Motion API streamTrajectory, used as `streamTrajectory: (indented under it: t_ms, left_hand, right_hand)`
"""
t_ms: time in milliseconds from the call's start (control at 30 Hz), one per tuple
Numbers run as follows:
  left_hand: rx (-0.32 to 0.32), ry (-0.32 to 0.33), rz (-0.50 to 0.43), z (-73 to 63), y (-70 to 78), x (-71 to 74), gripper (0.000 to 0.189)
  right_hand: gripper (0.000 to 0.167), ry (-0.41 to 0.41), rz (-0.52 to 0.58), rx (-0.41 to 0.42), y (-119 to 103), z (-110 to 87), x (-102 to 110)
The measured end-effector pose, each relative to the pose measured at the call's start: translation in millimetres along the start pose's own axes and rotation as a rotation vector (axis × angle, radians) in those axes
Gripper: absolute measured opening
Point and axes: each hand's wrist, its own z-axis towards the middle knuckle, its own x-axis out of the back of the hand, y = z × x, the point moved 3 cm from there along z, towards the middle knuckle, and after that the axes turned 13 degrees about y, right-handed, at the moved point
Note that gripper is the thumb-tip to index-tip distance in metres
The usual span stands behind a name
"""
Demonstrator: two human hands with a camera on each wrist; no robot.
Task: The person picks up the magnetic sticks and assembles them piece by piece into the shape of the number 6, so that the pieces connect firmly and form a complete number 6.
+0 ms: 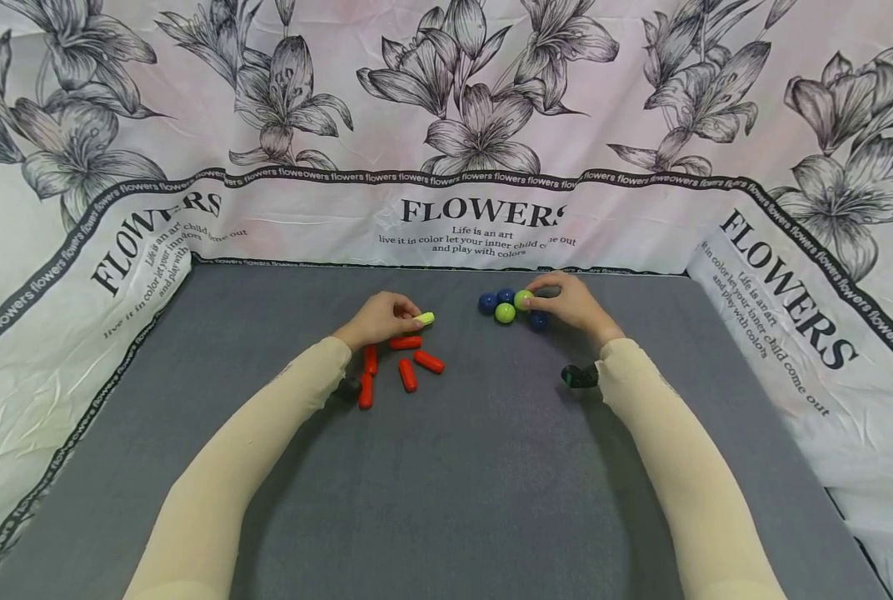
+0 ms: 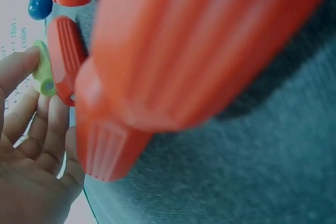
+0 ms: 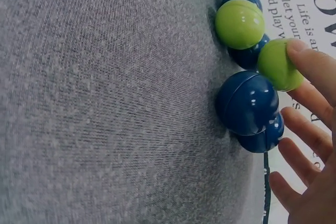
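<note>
In the head view my left hand [image 1: 381,319] pinches a small yellow-green plastic piece [image 1: 427,317] between thumb and fingers. The left wrist view shows a hole in the end of that piece [image 2: 44,72]. Several red ridged oblong pieces [image 1: 407,375] lie about the hand, below and to its right. Farther right, my right hand [image 1: 572,307] pinches a green ball [image 1: 522,300] with thumb and fingertip, the other fingers spread. Beside it sit a second green ball [image 1: 505,313] and several dark blue balls [image 1: 487,304], closely grouped; one blue ball [image 1: 538,320] lies under the hand.
A grey cloth-covered table [image 1: 446,483] spreads under both arms. White fabric with printed flowers [image 1: 484,133] hangs behind it and along the sides. A black wrist device [image 1: 580,377] projects from the right sleeve, another [image 1: 348,388] from the left one, near the red pieces.
</note>
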Motion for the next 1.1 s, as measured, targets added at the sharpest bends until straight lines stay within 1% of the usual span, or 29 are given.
streamTrajectory:
  t_ms: [133, 267, 367, 567, 800, 1000, 1100]
  left_hand:
    - [-0.003, 0.004, -0.011, 0.7, 5.6, 0.0, 0.023]
    - [-0.008, -0.012, -0.029, 0.6, 11.6, -0.5, 0.024]
    - [-0.027, -0.023, -0.036, 1.7, 14.5, -2.6, 0.024]
    - [-0.054, -0.044, -0.018, 1.6, 23.3, -7.5, 0.023]
    - [-0.065, -0.075, -0.031, -2.9, 38.0, -13.1, 0.024]
    - [-0.080, -0.092, -0.044, -3.7, 42.9, -20.0, 0.022]
    - [-0.102, -0.105, -0.032, -4.7, 45.2, -24.2, 0.022]
  right_hand:
    - [0.040, 0.012, 0.021, -0.006, -3.2, -2.8, 3.8]
    - [0.041, 0.023, 0.026, -0.005, -5.5, -6.3, 8.0]
    - [0.041, 0.032, 0.030, -0.003, -6.9, -8.8, 10.1]
    - [0.039, 0.024, 0.033, 0.014, -12.7, -15.6, 10.9]
    - [0.041, 0.006, 0.042, 0.040, -22.8, -28.4, 11.7]
    - [0.039, 0.012, 0.053, 0.063, -22.8, -36.0, 11.9]
    - [0.039, 0.015, 0.059, 0.073, -20.6, -39.0, 12.8]
